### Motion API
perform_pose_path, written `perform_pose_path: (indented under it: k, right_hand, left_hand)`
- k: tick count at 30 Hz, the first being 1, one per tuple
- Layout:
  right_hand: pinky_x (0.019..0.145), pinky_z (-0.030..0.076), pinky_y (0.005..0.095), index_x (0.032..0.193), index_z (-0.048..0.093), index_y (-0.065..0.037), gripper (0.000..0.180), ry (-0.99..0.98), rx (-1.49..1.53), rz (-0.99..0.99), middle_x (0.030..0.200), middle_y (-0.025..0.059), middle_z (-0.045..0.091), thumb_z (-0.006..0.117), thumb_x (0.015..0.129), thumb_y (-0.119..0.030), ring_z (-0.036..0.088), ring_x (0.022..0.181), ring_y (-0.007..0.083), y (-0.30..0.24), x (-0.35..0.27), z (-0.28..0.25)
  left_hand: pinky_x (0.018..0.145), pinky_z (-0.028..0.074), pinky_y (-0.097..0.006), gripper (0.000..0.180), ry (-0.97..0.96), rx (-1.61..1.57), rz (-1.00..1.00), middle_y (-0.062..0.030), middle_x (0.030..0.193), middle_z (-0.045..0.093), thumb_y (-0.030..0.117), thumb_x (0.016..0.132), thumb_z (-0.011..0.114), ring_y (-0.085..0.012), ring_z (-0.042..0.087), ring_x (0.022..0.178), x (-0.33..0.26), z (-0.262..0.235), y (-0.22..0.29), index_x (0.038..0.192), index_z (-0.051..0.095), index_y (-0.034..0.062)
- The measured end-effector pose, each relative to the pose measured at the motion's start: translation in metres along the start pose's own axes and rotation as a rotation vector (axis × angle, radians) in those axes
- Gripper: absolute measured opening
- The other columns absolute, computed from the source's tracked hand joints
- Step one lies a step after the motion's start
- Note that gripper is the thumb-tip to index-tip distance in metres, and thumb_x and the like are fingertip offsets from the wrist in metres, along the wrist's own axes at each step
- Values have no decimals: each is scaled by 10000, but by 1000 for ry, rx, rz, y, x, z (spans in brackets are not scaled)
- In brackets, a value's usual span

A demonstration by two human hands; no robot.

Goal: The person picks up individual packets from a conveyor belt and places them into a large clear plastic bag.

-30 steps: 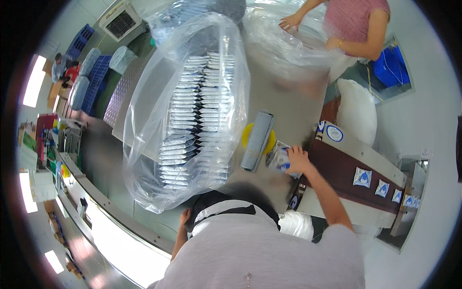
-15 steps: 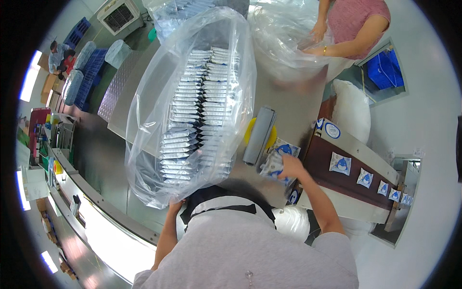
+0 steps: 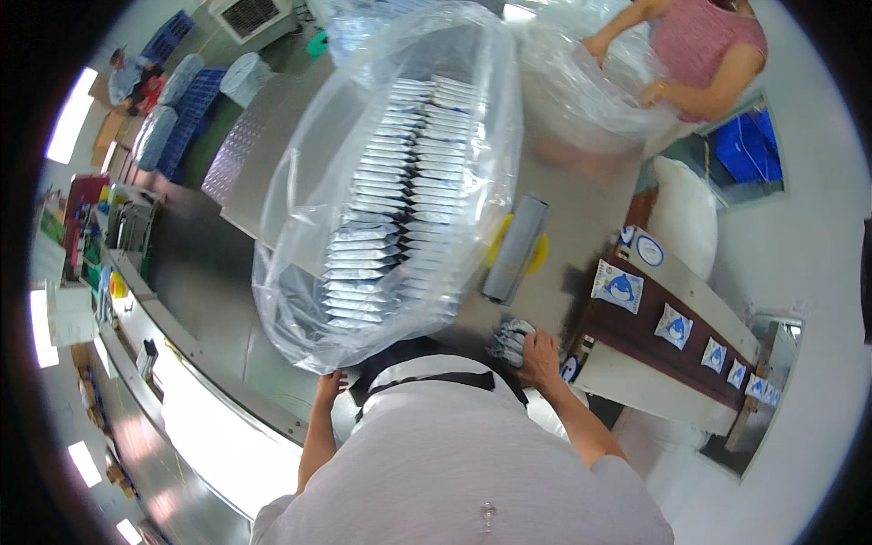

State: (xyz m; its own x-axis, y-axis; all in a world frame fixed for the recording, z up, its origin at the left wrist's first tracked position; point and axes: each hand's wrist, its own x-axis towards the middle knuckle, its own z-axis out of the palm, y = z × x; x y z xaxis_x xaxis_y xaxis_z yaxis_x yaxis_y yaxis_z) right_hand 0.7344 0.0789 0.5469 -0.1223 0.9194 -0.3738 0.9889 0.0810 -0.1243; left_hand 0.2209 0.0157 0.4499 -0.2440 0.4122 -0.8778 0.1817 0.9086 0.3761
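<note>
A long grey metal worktop (image 3: 581, 227) crosses a bright workroom with pale floor (image 3: 817, 227), blue plastic crates (image 3: 195, 95) stacked at the far left, and glaring white lights (image 3: 68, 127) along the left rim.

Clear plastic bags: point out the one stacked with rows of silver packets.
It is the big clear bag at the middle of the table, its near edge at the left hand. The other bag, farther off under another person's hands, shows no such rows.

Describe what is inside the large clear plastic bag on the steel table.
The large clear plastic bag holds flat silvery packets stacked in two long overlapping rows. Their undersides and the bag's bottom are covered. The left hand grips its near edge.
</note>
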Motion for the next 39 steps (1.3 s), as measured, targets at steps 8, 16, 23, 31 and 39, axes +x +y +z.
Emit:
perform_pose_path:
  k: [8, 16, 23, 31, 39]
  right_hand:
    - [946, 377, 365, 1206, 414, -4, 848, -129, 1106, 22, 1136, 135, 553, 798, 544, -371, 512, 1073, 273, -10, 22, -132]
    - [971, 315, 452, 1354, 245, -70, 965, 246, 457, -385, 1178, 182, 497, 796, 584, -255, 472, 1114, 319, -178, 216, -249]
    - [958, 295, 544, 1413, 177, -53, 1023, 135, -173, -562, 1259, 167, 431, 698, 671, -526, 442, 1131, 335, -264, 305, -155]
    - [1002, 166, 644, 1424, 157, -49, 962, 238, -101, -527, 1414, 196, 255, 415, 772, -707, 295, 1265, 370, -269, 292, -118]
    - [925, 323, 473, 1157, 478, -3, 452, 560, 435, -547, 1159, 143, 455, 594, 829, -292, 446, 1079, 299, -196, 196, -168]
  left_hand:
    - [670, 413, -185, 293, 338, -544, 903, -9, 882, 593, 291, 912, 535, -66, 530, 760, -71, -125, 239, 1060, 580, 42]
    - [679, 498, -388, 322, 657, 1002, 1003, -119, 853, 632, 170, 693, 681, -309, 620, 777, -145, -38, 402, 980, 585, 58]
    - [604, 481, -376, 84, 760, 454, 1104, -129, 688, 626, 71, 705, 604, -304, 616, 650, -153, -73, 423, 776, 606, 25]
    - [589, 478, -312, 110, 670, 355, 1095, -138, 663, 624, 55, 687, 622, -255, 622, 600, -154, -71, 418, 776, 613, -8]
    - [849, 422, -277, 249, 346, -105, 1240, -78, 1014, 601, 121, 876, 550, -148, 554, 937, -154, -85, 373, 1080, 558, -22]
